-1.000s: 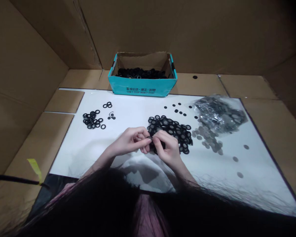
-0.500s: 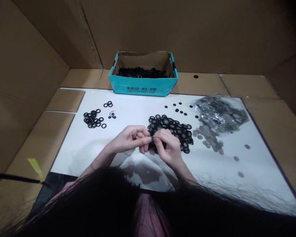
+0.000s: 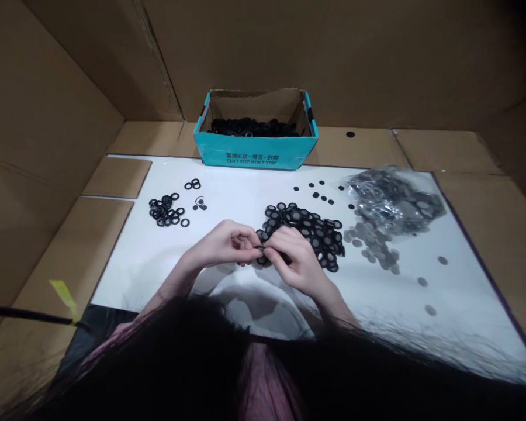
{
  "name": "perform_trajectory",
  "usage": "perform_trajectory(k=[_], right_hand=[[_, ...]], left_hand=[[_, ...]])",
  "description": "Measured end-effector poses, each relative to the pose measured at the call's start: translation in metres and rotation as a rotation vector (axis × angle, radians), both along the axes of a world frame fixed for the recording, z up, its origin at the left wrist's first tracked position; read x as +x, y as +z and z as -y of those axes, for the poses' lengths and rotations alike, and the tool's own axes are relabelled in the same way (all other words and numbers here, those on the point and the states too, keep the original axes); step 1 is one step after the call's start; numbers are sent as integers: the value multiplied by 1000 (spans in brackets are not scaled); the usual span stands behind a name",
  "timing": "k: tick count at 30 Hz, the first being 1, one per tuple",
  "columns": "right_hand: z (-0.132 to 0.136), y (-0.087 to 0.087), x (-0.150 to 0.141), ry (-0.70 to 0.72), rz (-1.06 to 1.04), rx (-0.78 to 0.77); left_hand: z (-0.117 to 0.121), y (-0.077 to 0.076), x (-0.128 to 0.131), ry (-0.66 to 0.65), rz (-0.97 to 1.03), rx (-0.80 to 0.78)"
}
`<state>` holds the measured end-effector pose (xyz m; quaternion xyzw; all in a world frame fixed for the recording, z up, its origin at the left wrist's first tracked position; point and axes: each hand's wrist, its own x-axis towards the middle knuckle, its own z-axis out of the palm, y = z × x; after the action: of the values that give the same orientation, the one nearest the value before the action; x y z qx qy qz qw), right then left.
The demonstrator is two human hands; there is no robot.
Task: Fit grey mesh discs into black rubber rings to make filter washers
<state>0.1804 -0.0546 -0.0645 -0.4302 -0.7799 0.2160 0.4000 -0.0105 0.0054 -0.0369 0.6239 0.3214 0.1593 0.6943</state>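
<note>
left hand (image 3: pixel 225 242), right hand (image 3: pixel 297 258) | pinching seemingly 1 ring (image 3: pixel 260 248) | 1 box (image 3: pixel 256 148)

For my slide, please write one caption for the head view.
Left hand and right hand pinch a black part near black-rimmed discs.

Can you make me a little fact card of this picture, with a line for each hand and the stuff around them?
Left hand: the left hand pinches a small dark piece, partly hidden
Right hand: the right hand pinches that same piece
Beside the right hand: a pile of black-rimmed discs
Far left: loose black rings
Right side: grey discs and a clear plastic bag
Back: an open teal box with black pieces inside
</note>
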Motion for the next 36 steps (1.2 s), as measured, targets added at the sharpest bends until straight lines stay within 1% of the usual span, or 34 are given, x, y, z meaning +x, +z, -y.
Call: perform_trajectory(k=[3,5,9,13,15,17,21,30,36], right_hand=[[-2,-1,3,-9,-22,-11],[-1,-2,2,-45,-57,-9],[5,-5,-2,-126,-121,20],[8,-6,-6,-175,-140,51],[7,-6,-7,-161,-122,55],[6,-5,-6,-115,-91,52],[2,-3,-3,-26,-59,41],[3,-4,-1,-19,-146,30],[4,-5,-1,-19,-165,8]], left_hand=[[4,-3,5,79,26,44],[8,-7,8,96,55,43],[14,-10,13,87,93,4],[11,-6,10,52,83,-24],[8,-2,7,22,58,-22],[6,1,5,-2,26,-13],[4,1,2,18,-4,18],[8,-1,5,62,60,4],[8,2,4,39,39,10]])
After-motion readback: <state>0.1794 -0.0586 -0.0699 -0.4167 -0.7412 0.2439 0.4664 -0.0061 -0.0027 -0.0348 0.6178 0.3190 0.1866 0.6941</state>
